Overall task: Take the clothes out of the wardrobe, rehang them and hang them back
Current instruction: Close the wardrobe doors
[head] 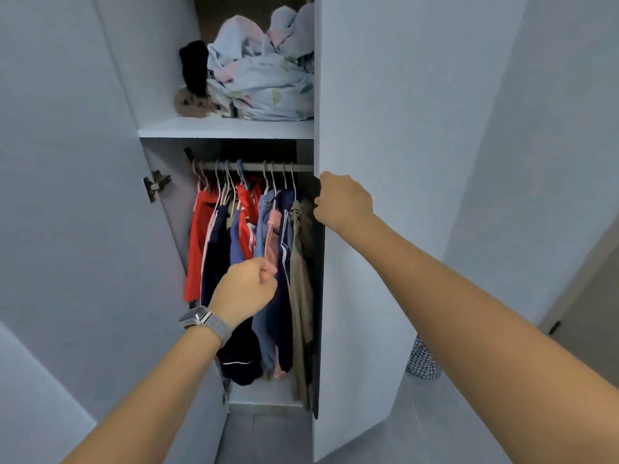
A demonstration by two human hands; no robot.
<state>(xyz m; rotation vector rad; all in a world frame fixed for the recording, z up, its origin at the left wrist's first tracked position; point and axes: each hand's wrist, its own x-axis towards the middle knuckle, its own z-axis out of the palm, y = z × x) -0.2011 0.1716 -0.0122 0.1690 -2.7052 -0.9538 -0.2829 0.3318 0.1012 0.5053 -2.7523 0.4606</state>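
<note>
- The wardrobe (227,128) is seen with its left door (83,195) swung wide and its right door (378,128) part open.
- The edge of the right door is gripped by the right hand (345,200), with the fingers curled round the door's edge at about rail height.
- The left hand (246,288) is held in front of the hanging clothes (254,236); its fingers are curled in, and whether any cloth is pinched between them cannot be told.
- A watch (204,321) with a grey mesh strap is worn on the left wrist.
- The clothes are found inside the wardrobe, hung on thin hangers (273,179) from a metal rail (254,166) beneath the shelf (227,128).
- From left to right, a red garment (197,242), dark navy pieces with white stripes, a blue denim item (264,222), a pink piece and a khaki garment (301,283) are seen packed closely together.
- On the shelf above, a crumpled pale blue patterned bundle of cloth (261,82) is piled, with a black item (194,67) and a brown item (192,103) at its left.
- A black-and-white chequered object (423,361) is partly seen on the floor beyond the right door.
</note>
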